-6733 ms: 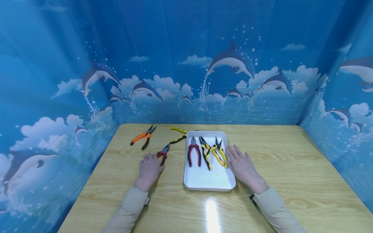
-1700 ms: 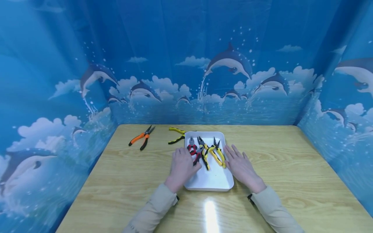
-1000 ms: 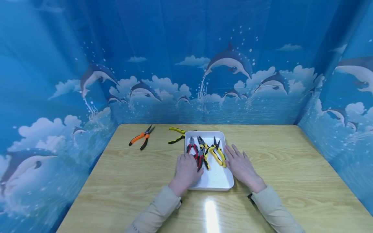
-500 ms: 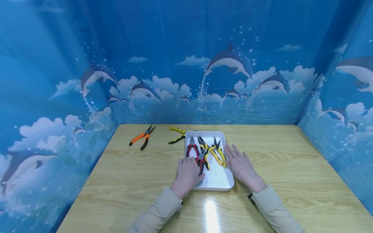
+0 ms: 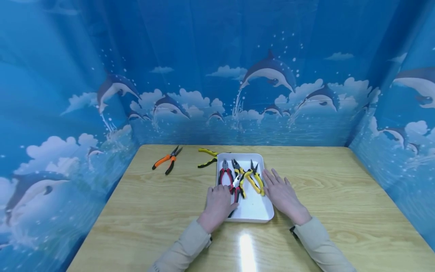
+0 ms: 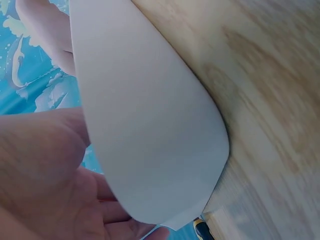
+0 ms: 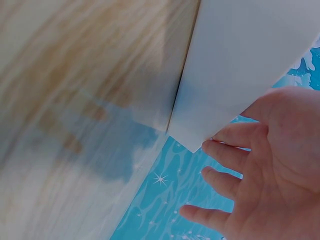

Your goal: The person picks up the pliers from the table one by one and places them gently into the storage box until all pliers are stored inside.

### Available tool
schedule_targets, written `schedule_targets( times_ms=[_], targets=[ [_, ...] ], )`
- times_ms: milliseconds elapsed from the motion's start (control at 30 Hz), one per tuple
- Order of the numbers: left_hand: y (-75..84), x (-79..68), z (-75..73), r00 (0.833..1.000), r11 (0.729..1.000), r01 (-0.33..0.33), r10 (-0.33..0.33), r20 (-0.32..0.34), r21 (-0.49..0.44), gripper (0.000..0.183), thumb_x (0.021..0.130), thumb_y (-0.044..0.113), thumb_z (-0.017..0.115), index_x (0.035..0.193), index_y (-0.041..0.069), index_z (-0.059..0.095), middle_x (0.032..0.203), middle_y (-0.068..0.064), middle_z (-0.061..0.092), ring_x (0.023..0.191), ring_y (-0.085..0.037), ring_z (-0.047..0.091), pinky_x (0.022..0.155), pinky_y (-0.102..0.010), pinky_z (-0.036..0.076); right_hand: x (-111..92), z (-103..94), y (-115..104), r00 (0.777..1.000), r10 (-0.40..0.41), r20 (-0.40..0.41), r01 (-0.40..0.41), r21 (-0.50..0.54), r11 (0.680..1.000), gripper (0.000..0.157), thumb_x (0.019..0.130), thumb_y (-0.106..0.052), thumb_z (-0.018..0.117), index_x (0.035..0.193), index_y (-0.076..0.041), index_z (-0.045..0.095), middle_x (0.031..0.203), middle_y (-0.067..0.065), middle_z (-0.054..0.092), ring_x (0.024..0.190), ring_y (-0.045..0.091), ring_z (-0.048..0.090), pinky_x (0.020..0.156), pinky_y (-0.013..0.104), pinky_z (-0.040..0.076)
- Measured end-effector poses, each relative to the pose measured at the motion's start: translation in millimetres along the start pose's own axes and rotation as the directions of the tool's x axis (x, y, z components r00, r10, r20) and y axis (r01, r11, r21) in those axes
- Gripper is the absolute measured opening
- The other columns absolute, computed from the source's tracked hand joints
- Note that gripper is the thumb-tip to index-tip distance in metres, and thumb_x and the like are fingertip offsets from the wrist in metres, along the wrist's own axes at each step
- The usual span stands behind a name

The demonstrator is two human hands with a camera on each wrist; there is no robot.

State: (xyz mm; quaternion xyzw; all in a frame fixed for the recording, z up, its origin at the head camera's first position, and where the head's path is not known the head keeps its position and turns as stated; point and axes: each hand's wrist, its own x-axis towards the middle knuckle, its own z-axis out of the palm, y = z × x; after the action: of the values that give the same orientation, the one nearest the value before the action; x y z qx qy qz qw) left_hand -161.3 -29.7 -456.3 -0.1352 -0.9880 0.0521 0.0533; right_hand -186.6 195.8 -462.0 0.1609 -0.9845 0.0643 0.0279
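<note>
My left hand [image 5: 219, 204] reaches over the left wall of the white tray [image 5: 253, 211] and grips red-and-black pliers [image 5: 236, 193] low inside it. The fingers cover part of one handle. In the left wrist view the tray wall [image 6: 145, 110] hides the pliers, with the palm and fingers behind its rim. Another pair of red-and-black combination pliers [image 5: 225, 173] lies just beyond, partly behind the fingers. Several yellow-and-black pliers [image 5: 251, 181] lie at the tray's right. My right hand [image 5: 282, 194] rests against the tray's right side, fingers straight; the right wrist view shows them spread by the wall [image 7: 240, 60].
Orange-and-black long-nose pliers [image 5: 168, 160] lie at the table's back left. Yellow-and-black pliers [image 5: 208, 158] lie behind the tray's left corner, partly hidden by it. A blue dolphin-print curtain [image 5: 210, 75] surrounds the wooden table [image 5: 142, 211].
My left hand has carried the red-and-black pliers from the table at the left into the tray, then drawn slightly nearer the front with them. The right hand stays at the tray's side.
</note>
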Motion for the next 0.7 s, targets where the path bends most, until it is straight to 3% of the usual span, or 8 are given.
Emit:
schedule_targets(
  times_ms=[167, 300, 467, 600, 700],
  targets=[
    [-1.3, -1.4, -3.2, 1.000, 0.999, -0.003, 0.004, 0.025, -0.043, 0.062, 0.088, 0.064, 0.067, 0.106, 0.004, 0.069, 0.089, -0.009, 0.068, 0.081, -0.021, 0.064, 0.075, -0.036, 0.053, 0, 0.8, 1, 1.000, 0.006, 0.009, -0.006, -0.011, 1.000, 0.058, 0.107, -0.024, 0.050, 0.156, 0.001, 0.033, 0.162, 0.018, 0.031, 0.150, 0.042, 0.024, 0.114, 0.070, 0.026],
    [-5.6, -2.3, -5.1, 0.999, 0.996, -0.004, 0.001, -0.032, -0.093, 0.052, 0.091, 0.056, 0.069, 0.105, 0.005, 0.070, 0.089, -0.008, 0.068, 0.079, -0.021, 0.066, 0.074, -0.037, 0.055, 0, 0.3, 0, 1.000, 0.008, 0.007, -0.008, -0.011, 1.000, 0.057, 0.107, -0.024, 0.050, 0.155, 0.001, 0.033, 0.162, 0.019, 0.031, 0.150, 0.042, 0.025, 0.114, 0.070, 0.026],
    [-13.3, 0.5, -7.8, 0.985, 0.976, 0.000, -0.038, -0.169, -0.218, 0.029, 0.092, 0.040, 0.075, 0.097, 0.012, 0.071, 0.085, -0.001, 0.066, 0.070, -0.015, 0.062, 0.063, -0.030, 0.051, 0, 0.2, 0, 1.000, 0.003, 0.001, -0.003, -0.009, 1.000, 0.057, 0.106, -0.024, 0.050, 0.155, 0.001, 0.034, 0.162, 0.019, 0.031, 0.150, 0.042, 0.025, 0.114, 0.070, 0.026],
    [-19.4, 2.3, -9.1, 0.980, 0.952, 0.007, -0.066, -0.186, -0.305, 0.020, 0.093, 0.035, 0.075, 0.094, 0.016, 0.070, 0.079, 0.004, 0.062, 0.062, -0.009, 0.052, 0.056, -0.022, 0.044, 0, 0.9, 1, 1.000, -0.008, -0.011, 0.008, -0.011, 1.000, 0.057, 0.106, -0.023, 0.051, 0.155, 0.002, 0.034, 0.162, 0.019, 0.032, 0.149, 0.043, 0.026, 0.113, 0.070, 0.027],
    [-23.6, 1.9, -9.3, 0.976, 0.948, 0.005, -0.074, -0.204, -0.319, 0.018, 0.092, 0.034, 0.075, 0.093, 0.016, 0.070, 0.077, 0.005, 0.062, 0.060, -0.007, 0.050, 0.055, -0.020, 0.042, 0, 1.1, 1, 1.000, -0.010, -0.012, 0.010, -0.009, 1.000, 0.057, 0.106, -0.023, 0.050, 0.155, 0.002, 0.034, 0.162, 0.019, 0.032, 0.150, 0.043, 0.026, 0.113, 0.070, 0.027]
  ],
)
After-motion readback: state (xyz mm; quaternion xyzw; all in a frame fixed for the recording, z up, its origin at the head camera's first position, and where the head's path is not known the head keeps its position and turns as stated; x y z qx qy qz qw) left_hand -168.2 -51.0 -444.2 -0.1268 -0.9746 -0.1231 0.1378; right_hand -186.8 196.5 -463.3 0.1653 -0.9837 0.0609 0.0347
